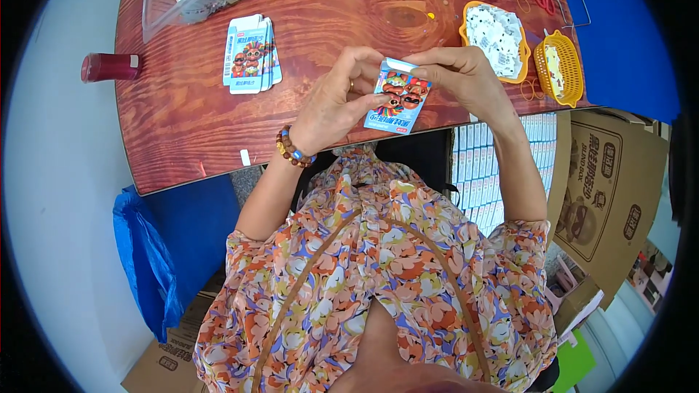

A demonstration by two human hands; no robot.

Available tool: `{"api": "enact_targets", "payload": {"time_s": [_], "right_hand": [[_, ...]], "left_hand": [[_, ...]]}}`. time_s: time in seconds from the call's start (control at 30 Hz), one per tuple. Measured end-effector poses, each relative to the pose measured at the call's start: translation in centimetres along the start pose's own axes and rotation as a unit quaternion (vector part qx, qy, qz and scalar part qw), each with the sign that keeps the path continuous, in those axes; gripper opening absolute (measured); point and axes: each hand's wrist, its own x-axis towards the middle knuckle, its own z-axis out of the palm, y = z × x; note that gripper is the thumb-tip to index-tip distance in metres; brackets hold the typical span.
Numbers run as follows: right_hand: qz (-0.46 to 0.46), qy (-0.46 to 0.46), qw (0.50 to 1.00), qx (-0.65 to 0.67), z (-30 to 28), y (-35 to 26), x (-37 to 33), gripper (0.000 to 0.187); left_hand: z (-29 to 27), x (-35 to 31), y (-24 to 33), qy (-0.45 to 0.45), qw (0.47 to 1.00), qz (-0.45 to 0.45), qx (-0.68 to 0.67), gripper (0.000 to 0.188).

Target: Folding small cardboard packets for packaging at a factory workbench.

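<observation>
Over the near edge of the table I hold a small blue printed carton (401, 118) with colourful cartoon figures on it. It is tilted, and its white flap end points away from me. My left hand (341, 94) grips the carton's left side, thumb across the printed face. At the far right corner, by the flap, the fingers and thumb of my right hand (466, 81) pinch it. A stack of matching blue cartons (251, 81), seemingly folded flat, lies to the left of my hands.
An orange basket (524, 58) of white printed pieces and a yellow basket (574, 87) stand at right, near red scissors (543, 0). A clear plastic bin (164, 11) is far left. A dark red jar (109, 68) lies at the left edge. Below right, an open box holds rows of small cartons (502, 167).
</observation>
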Motion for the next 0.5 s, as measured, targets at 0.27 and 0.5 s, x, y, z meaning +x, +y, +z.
{"api": "enact_targets", "payload": {"time_s": [0.27, 0.5], "right_hand": [[-0.008, 0.022, 0.989, -0.148, 0.6, -0.7, -0.7, 0.02], [-0.16, 0.004, 0.938, -0.307, 0.6, -2.2, -1.3, 0.021]], "left_hand": [[0.4, 0.1, 0.0, 0.005, 0.999, -0.008, 0.032, 0.054], [1.1, -0.1, -0.5, 0.021, 0.998, -0.023, 0.048, 0.056]]}}
